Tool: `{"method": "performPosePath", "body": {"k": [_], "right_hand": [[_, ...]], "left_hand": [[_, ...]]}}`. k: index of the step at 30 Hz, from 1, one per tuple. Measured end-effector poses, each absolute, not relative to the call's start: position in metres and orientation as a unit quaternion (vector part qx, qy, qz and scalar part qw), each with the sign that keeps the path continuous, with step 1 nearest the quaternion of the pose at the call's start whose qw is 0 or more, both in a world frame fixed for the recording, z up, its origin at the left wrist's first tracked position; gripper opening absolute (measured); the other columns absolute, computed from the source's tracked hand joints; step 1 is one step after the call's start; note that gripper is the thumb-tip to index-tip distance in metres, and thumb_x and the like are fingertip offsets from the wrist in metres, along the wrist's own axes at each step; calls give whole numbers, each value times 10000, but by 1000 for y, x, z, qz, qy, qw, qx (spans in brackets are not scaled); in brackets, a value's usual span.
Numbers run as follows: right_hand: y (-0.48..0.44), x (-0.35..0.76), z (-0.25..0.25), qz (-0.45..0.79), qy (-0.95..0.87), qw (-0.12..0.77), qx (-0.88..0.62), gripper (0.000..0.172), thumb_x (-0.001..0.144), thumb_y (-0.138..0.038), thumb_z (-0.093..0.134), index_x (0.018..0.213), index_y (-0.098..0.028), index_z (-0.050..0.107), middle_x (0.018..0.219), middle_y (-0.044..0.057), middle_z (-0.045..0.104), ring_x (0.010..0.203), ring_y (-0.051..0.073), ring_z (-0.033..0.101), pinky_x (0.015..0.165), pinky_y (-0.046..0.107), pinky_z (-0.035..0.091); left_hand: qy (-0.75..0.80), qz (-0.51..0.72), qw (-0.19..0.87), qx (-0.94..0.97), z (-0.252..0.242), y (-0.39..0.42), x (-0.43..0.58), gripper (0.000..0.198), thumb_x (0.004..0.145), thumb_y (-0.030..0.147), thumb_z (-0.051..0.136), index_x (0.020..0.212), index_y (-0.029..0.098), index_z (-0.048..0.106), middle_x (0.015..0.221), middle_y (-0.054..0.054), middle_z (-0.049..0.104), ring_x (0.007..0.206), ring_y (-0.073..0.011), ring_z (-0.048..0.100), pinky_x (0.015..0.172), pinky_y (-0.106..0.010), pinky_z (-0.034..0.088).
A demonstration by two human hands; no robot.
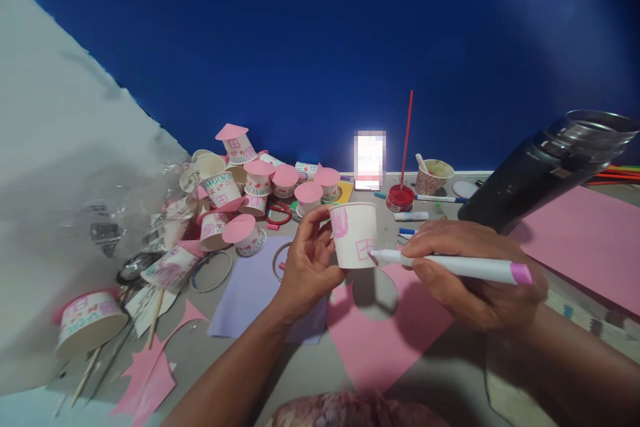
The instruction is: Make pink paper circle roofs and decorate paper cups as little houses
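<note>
A white paper cup [354,230] is held upright by my left hand [313,263], its fingers and thumb closed around the cup's left side. On the cup are a pink scribbled patch at the upper left and a pink window drawing at the lower right. My right hand [465,280] grips a white marker pen [465,268] with a pink end. The marker's tip touches the cup at the window drawing. Beneath the cup lies a pink paper sheet [390,340] with a round hole cut in it, overlapping a lilac sheet [245,300].
Several decorated cups with pink paper roofs [250,190] crowd the left side. Red-handled scissors [278,215] lie near them. A lit phone [370,160], a red paint pot [400,198] and a patterned cup [434,177] stand behind. A dark flask [530,177] leans at the right.
</note>
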State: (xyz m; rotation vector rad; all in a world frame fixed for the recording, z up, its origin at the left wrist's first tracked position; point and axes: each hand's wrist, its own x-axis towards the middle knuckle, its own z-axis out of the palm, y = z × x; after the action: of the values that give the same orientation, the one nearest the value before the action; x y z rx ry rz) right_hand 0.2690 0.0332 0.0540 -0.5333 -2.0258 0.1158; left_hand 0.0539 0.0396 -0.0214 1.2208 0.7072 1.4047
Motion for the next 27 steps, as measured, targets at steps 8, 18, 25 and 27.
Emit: {"method": "performPosePath", "body": {"k": [8, 18, 25, 27], "right_hand": [[33, 269, 51, 67, -843, 490, -213, 175, 914, -59, 525, 885, -198, 627, 634, 5, 719, 549, 149, 693, 539, 262, 560], [36, 271, 51, 23, -824, 519, -226, 138, 897, -67, 558, 898, -172, 647, 696, 37, 748, 603, 161, 722, 571, 268, 576], [37, 271, 51, 38, -845, 491, -209, 126, 909, -74, 553, 881, -154, 645, 692, 39, 743, 604, 151, 715, 575, 264, 564], [36, 272, 51, 46, -845, 490, -208, 134, 914, -73, 543, 885, -162, 639, 686, 32, 741, 597, 145, 710, 574, 261, 564]], "left_hand": [[296, 595, 544, 513, -24, 40, 52, 756, 612, 111, 905, 1260, 326, 580, 1352, -44, 577, 1247, -229, 587, 1000, -316, 529], [285, 591, 557, 509, -24, 40, 54, 770, 595, 101, 922, 1250, 330, 587, 1326, -30, 585, 1226, -236, 609, 1012, -338, 528], [287, 594, 552, 510, -24, 40, 54, 758, 596, 126, 931, 1243, 324, 591, 1321, -42, 594, 1215, -244, 612, 995, -340, 533], [283, 597, 553, 507, -25, 41, 53, 761, 596, 121, 931, 1249, 328, 598, 1331, -37, 587, 1207, -229, 612, 987, -319, 534]]}}
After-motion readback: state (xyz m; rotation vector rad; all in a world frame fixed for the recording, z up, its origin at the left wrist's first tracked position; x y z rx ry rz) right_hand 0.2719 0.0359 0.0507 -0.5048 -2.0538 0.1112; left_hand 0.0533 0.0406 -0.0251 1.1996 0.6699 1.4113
